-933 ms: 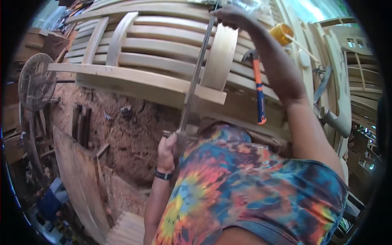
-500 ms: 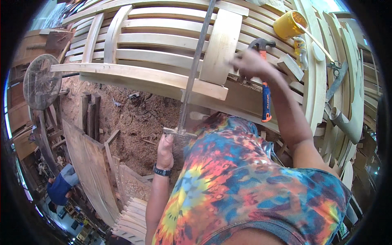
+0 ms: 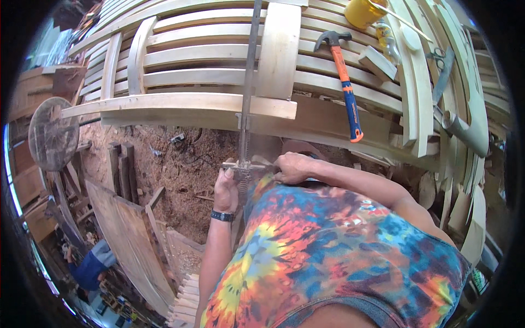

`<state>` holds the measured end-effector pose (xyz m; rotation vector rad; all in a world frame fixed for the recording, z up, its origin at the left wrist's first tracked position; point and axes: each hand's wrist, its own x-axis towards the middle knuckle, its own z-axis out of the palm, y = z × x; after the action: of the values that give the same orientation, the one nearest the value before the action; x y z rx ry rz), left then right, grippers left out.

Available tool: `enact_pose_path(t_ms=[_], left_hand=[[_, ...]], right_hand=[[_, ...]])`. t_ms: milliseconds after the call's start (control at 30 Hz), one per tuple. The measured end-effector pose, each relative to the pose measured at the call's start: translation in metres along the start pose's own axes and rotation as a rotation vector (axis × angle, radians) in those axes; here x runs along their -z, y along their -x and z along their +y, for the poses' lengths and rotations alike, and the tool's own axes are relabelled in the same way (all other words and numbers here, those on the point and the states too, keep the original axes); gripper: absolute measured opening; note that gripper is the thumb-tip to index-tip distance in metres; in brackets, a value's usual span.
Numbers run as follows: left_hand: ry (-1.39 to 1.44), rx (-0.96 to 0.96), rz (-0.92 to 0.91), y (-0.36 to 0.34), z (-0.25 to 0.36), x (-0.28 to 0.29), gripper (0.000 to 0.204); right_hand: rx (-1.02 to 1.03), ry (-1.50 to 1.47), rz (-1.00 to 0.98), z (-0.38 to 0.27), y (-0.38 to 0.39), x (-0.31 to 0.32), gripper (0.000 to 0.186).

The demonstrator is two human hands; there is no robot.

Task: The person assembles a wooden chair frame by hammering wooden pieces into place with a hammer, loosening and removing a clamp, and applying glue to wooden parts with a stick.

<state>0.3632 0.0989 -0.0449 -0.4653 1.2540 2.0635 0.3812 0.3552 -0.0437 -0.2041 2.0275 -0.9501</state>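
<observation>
From my distant place I see the long metal bar clamp (image 3: 250, 71), which runs from the far edge, over the wooden slatted frame (image 3: 202, 79), to its near end before the person's body. The left hand (image 3: 226, 188) is at the left part of the metal crosspiece (image 3: 234, 165), thumb upright against it, probably to keep this end steady; whether the fingers pinch it, I cannot tell. The right hand (image 3: 293, 167) is just right of the crosspiece, its fingers bent inward; their tips are partly hidden, so I cannot tell if they grip anything. The claw hammer (image 3: 343, 79) lies on the slats to the right, perhaps put there to be within easy reach. Near the far right stand a yellow bucket (image 3: 359, 15) and a clear plastic bottle (image 3: 388, 46). The hammer's handle bears some light lettering, too small for me to read.
</observation>
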Motion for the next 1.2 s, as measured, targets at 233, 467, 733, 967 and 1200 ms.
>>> enact_pose_path(t_ms=[233,467,733,967,1200], left_hand=[[-0.071,0.061,-0.109,-0.008,0.021,0.015,0.094],[-0.37,0.1,0.034,-0.021,0.023,0.006,0.044],[-0.463,0.245,-0.354,-0.038,0.054,0.02,0.038],[-0.901,0.307,-0.457,-0.063,0.086,0.02,0.075],[-1.049,0.089,-0.38,-0.097,0.092,-0.07,0.077]], right_hand=[[0.201,0.108,0.135,0.003,-0.084,-0.157,0.075],[0.103,-0.378,0.451,-0.029,-0.124,-0.222,0.065],[0.027,-1.502,0.21,-0.092,-0.121,-0.232,0.086],[0.184,-1.887,-0.201,-0.123,-0.108,-0.207,0.07],[0.006,-2.12,-0.142,-0.14,-0.12,-0.203,0.05]])
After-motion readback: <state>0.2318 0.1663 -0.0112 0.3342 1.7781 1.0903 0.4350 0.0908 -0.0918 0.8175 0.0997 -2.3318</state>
